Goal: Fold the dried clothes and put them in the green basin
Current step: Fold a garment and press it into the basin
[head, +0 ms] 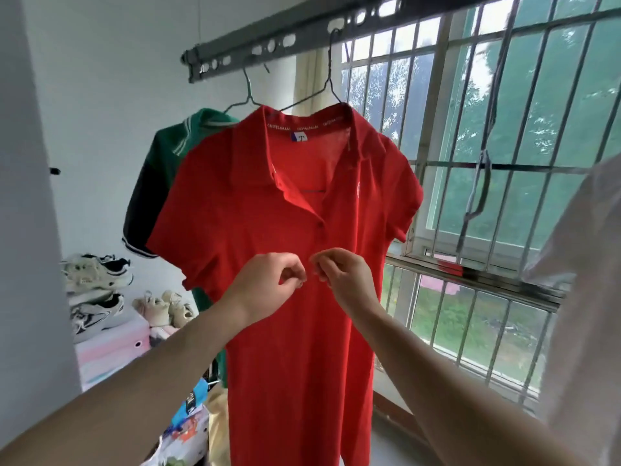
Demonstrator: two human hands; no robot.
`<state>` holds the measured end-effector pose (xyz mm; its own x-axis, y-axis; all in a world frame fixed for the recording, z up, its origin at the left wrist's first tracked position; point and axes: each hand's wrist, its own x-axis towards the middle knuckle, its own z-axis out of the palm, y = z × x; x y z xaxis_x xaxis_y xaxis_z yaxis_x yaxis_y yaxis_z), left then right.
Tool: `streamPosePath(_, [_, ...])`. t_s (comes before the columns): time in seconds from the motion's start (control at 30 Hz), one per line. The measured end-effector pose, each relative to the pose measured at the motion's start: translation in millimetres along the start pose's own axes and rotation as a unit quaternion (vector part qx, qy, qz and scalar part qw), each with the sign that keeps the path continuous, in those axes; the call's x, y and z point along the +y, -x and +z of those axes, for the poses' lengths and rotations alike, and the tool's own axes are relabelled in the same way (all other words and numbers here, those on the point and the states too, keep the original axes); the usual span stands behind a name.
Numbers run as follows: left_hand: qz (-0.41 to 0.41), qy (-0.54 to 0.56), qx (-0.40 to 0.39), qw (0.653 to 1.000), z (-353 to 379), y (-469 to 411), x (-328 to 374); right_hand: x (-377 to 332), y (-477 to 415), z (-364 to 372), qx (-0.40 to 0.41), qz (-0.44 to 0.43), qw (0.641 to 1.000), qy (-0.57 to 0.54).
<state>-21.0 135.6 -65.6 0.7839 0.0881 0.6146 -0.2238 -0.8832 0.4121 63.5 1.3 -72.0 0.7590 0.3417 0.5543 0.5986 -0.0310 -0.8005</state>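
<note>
Head view. Red short-sleeved knitted polo shirt (295, 331) hanging on a thin wire hanger (331, 85) from the grey perforated metal drying rail (302, 37). The collar is up and the hem down, so the long axis is vertical, with the buttoned front towards the camera. The shirt is judged light, soft and limp, best taken at the shoulders or collar. Left hand (268, 287) and right hand (347, 280) meet at the placket's lower end, fingers curled towards thumbs. Whether they pinch cloth or a button cannot be told.

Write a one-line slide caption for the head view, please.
Left hand and right hand pinch the front of a red polo shirt hanging on a wire hanger.
</note>
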Motion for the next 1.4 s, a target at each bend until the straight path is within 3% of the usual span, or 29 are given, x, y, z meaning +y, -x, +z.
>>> streamPosePath(0.23, [0.073,-0.075,0.1,0.989,-72,-41,17,-59,-44,15,0.052,-0.073,0.996,0.011])
streamPosePath(0.37, [0.101,-0.15,0.183,0.966,-99,-66,25,-87,-66,23,0.071,-0.107,0.991,0.041])
streamPosePath(0.47, [0.079,-0.201,0.287,0.933,-113,-86,28,-106,-85,29,0.095,-0.125,0.986,0.061])
streamPosePath(0.53, [0.023,-0.223,0.315,0.922,-119,-99,24,-117,-98,33,0.105,-0.133,0.983,0.067])
streamPosePath(0.67, [-0.121,-0.248,0.271,0.922,-116,-117,16,-122,-116,44,0.082,-0.117,0.985,0.101])
streamPosePath(0.83, [-0.209,-0.191,0.216,0.934,-110,-127,7,-124,-127,58,0.079,-0.115,0.983,0.122])
streamPosePath(1.0, [-0.163,-0.133,0.208,0.955,-112,-136,-16,-130,-135,69,0.078,-0.101,0.983,0.134])
streamPosePath(1.13, [-0.132,-0.127,0.185,0.966,-117,-132,-33,-129,-146,76,0.093,-0.04,0.981,0.168])
streamPosePath(1.27, [-0.12,0.037,0.133,0.983,-123,-127,-42,-127,-148,71,0.098,0.01,0.977,0.189])
streamPosePath(1.4, [-0.139,0.28,0.062,0.948,-119,-121,-56,-131,-146,64,0.098,0.031,0.973,0.205])
